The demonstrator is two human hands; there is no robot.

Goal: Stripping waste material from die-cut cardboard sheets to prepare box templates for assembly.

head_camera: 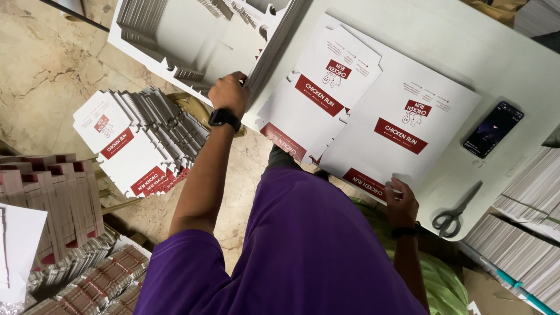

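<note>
The printed sheet (402, 131), a flat white die-cut carton blank with red bands, lies on the white table (513, 64), its near edge hanging slightly over the table's rim. The right hand (401, 201) pinches that near edge, fingers closed on the sheet with the thumb on top. A second blank (318, 93), cut to the box outline, lies just beside it to the left and partly under it.

The left hand (229, 93), with a black watch on its wrist, is closed on the edge of a thick stack (192, 35) of blanks that stands tilted, grey side up, at the table's left end. The fingers wrap the stack's edge; how many sheets they hold cannot be told.

To handle this well, it seems wise for the right hand to keep the sheet flat while drawing it, so the die-cut tabs do not snag on the blank beneath, and for the left hand to keep the tilted stack squared so it does not fan out or slip off the table.

A phone (493, 129) rests face up on the table's right side, well apart from the sheet, and grey-handled scissors (457, 211) lie near the table's corner, just right of the right hand. On the marble floor (41, 64) to the left a fanned pile (140, 140) of finished blanks sits, with more bundles (58, 210) beyond it. Stacked board (525, 233) fills the right edge.
</note>
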